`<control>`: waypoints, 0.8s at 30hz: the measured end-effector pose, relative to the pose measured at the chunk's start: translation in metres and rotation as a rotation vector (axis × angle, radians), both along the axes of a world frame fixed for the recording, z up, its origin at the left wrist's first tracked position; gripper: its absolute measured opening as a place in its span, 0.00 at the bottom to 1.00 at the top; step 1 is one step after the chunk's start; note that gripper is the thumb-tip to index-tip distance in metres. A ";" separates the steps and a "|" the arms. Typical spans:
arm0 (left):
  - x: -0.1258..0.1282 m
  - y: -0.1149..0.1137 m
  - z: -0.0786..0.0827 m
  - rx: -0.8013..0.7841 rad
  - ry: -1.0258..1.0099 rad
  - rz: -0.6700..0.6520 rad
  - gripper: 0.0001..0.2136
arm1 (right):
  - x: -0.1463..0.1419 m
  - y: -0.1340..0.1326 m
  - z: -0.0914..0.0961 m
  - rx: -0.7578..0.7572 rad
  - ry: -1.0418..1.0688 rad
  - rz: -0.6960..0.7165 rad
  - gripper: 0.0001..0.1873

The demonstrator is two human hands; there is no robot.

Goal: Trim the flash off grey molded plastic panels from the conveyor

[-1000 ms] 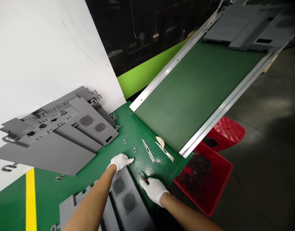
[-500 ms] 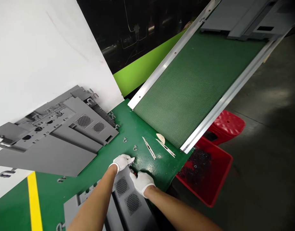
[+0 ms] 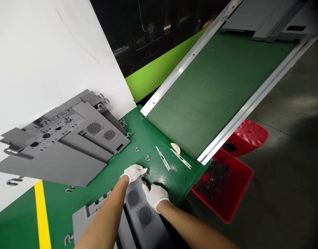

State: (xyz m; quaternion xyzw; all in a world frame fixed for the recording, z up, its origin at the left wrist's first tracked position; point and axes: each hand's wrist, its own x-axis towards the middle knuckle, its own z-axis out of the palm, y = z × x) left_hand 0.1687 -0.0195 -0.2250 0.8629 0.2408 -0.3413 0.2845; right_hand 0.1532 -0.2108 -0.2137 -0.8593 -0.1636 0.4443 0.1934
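Observation:
In white gloves, both my hands work at the far end of a grey plastic panel with two mesh vents. My left hand is closed in a pinch at the panel's far edge, on a small grey hook-shaped piece mostly hidden by the fingers. Just right of it, my right hand is wrapped around a small tool showing red and black; its kind is hidden. Beyond the hands, two loose grey hooks and two slim, silvery utility knives lie on the green table.
Several similar grey panels lean against a white wall at left. A green conveyor belt with metal rails carries another panel. A red bin of dark scraps and a red stool stand at right.
The whole view has shifted slightly to the right. Both hands keep nearly the same place and grip at the panel's far end.

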 end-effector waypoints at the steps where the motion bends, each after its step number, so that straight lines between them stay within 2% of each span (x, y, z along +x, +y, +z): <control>1: 0.000 0.000 0.000 0.000 -0.001 -0.001 0.29 | -0.001 0.000 0.000 0.000 -0.001 -0.001 0.40; 9: -0.001 -0.002 0.006 0.028 0.005 0.005 0.29 | -0.002 0.001 0.000 -0.039 0.039 0.008 0.42; 17: -0.002 -0.006 0.016 0.047 -0.001 0.035 0.29 | 0.002 0.008 0.004 -0.009 0.026 0.023 0.42; 24: -0.002 -0.007 0.017 0.047 0.004 0.047 0.29 | 0.001 0.011 -0.004 -0.012 0.006 0.052 0.44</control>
